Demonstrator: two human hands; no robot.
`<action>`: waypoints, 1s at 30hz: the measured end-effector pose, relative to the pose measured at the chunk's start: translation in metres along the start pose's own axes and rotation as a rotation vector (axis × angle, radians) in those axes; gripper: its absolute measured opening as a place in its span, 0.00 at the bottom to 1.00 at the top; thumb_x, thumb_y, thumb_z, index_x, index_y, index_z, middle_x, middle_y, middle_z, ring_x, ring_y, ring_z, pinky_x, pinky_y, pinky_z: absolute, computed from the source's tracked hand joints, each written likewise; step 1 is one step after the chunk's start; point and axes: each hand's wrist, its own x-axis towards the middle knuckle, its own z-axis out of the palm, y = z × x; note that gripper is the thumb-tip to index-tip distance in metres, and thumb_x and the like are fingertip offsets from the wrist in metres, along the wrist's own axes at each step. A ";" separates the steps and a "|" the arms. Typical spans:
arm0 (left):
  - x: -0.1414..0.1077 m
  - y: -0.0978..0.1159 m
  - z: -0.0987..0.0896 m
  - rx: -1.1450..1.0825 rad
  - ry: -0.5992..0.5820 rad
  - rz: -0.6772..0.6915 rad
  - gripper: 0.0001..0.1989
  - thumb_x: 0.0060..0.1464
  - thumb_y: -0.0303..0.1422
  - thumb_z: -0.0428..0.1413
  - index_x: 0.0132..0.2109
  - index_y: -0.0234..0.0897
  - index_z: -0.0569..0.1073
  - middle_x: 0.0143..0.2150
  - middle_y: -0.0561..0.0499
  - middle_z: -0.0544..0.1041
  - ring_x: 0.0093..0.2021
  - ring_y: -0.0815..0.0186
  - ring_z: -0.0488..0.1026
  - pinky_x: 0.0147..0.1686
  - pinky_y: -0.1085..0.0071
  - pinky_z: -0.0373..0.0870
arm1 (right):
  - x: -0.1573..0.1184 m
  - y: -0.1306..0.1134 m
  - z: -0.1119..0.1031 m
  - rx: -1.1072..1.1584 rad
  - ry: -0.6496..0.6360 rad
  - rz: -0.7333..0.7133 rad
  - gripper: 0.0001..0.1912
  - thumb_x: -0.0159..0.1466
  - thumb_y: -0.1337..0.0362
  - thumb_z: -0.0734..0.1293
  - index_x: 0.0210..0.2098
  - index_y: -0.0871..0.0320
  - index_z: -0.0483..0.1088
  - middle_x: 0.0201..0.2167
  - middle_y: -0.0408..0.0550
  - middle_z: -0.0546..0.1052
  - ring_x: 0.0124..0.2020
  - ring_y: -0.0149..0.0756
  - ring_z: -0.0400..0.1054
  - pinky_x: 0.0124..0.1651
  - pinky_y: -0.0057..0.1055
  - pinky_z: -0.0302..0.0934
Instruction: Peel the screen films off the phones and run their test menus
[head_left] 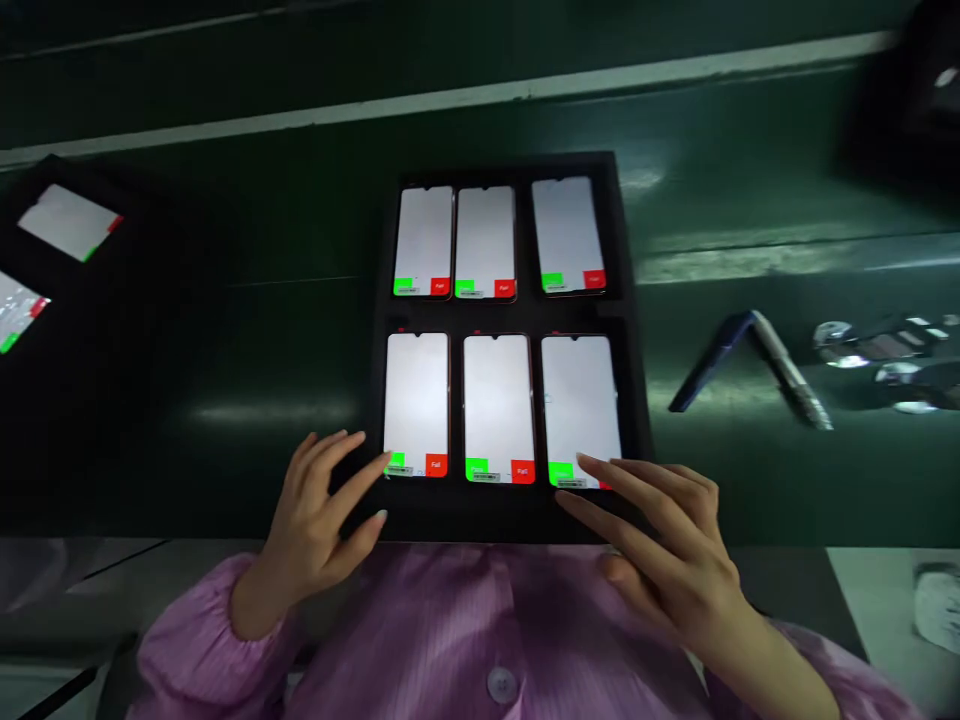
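Note:
Several smartphones with lit white screens lie in two rows in a black tray (506, 318), each with a green and a red block at its lower end. My left hand (315, 515) has its fingers apart, the index fingertip at the green block of the front left smartphone (417, 400). Beside it lies the front middle smartphone (498, 395). My right hand (667, 540) is spread over the lower end of the front right smartphone (580, 400), one fingertip by its green block and its red block partly covered. Neither hand holds anything.
To the left, two more lit smartphones (69, 222) sit in a dark holder. Right of the tray lie a dark and a silvery pen-like object (787, 370), meeting at one end. Blurred shiny items (885, 345) lie farther right. The green table's front edge is close to my body.

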 end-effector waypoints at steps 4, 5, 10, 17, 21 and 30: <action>0.023 -0.017 0.001 -0.234 0.105 -0.188 0.25 0.69 0.35 0.54 0.70 0.51 0.67 0.69 0.45 0.68 0.69 0.52 0.67 0.68 0.50 0.69 | -0.017 0.022 -0.002 -0.010 -0.009 0.126 0.17 0.76 0.54 0.61 0.53 0.48 0.80 0.65 0.56 0.74 0.61 0.58 0.67 0.56 0.59 0.62; 0.035 -0.021 0.006 -0.306 0.131 -0.231 0.23 0.70 0.36 0.53 0.69 0.50 0.67 0.69 0.46 0.68 0.70 0.52 0.66 0.68 0.51 0.69 | -0.014 0.032 0.002 0.054 0.045 0.175 0.16 0.76 0.56 0.61 0.53 0.47 0.80 0.66 0.54 0.74 0.63 0.56 0.67 0.58 0.58 0.63; 0.088 -0.022 0.043 -0.689 0.243 -0.462 0.27 0.71 0.44 0.50 0.73 0.47 0.61 0.76 0.45 0.62 0.77 0.53 0.58 0.75 0.50 0.58 | 0.020 0.072 0.044 0.489 0.366 0.633 0.22 0.79 0.54 0.54 0.65 0.47 0.70 0.65 0.51 0.74 0.66 0.44 0.68 0.68 0.52 0.63; 0.019 0.012 0.023 -0.607 0.106 -0.578 0.28 0.71 0.47 0.50 0.74 0.54 0.59 0.75 0.46 0.64 0.74 0.51 0.63 0.71 0.49 0.66 | -0.020 0.044 0.039 0.529 0.350 0.624 0.22 0.78 0.55 0.58 0.68 0.51 0.65 0.62 0.53 0.77 0.60 0.40 0.75 0.55 0.35 0.74; 0.054 -0.013 -0.019 -0.240 -0.009 -0.497 0.26 0.66 0.48 0.58 0.67 0.51 0.70 0.62 0.44 0.73 0.61 0.50 0.76 0.60 0.51 0.77 | 0.004 0.088 -0.004 0.460 0.077 0.475 0.17 0.75 0.59 0.64 0.61 0.50 0.71 0.44 0.47 0.82 0.41 0.37 0.79 0.45 0.32 0.75; 0.297 -0.048 0.006 0.105 -0.220 -0.138 0.23 0.56 0.51 0.66 0.53 0.43 0.83 0.65 0.39 0.71 0.70 0.38 0.61 0.70 0.29 0.51 | 0.217 0.188 0.031 0.016 -0.088 0.141 0.16 0.74 0.54 0.63 0.45 0.50 0.82 0.67 0.57 0.72 0.65 0.63 0.64 0.57 0.65 0.64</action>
